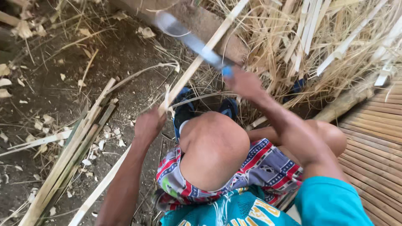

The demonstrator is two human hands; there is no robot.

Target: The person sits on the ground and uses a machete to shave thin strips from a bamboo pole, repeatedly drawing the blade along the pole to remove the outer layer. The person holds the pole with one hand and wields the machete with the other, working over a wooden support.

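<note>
**Blade on bamboo strip**

Strip (197, 62) runs long, from the dirt up past the knee. Blade (188, 39), blurred, crosses its upper end. Left hand (148, 123) is closed around the strip; right hand (245, 83) is clenched on the handle. Judgement: pin the strip, cut away from the body.

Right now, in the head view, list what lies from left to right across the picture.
Bundle of bamboo strips → left hand gripping a long strip → bare knee → right hand holding the knife → slatted bamboo platform.
</note>
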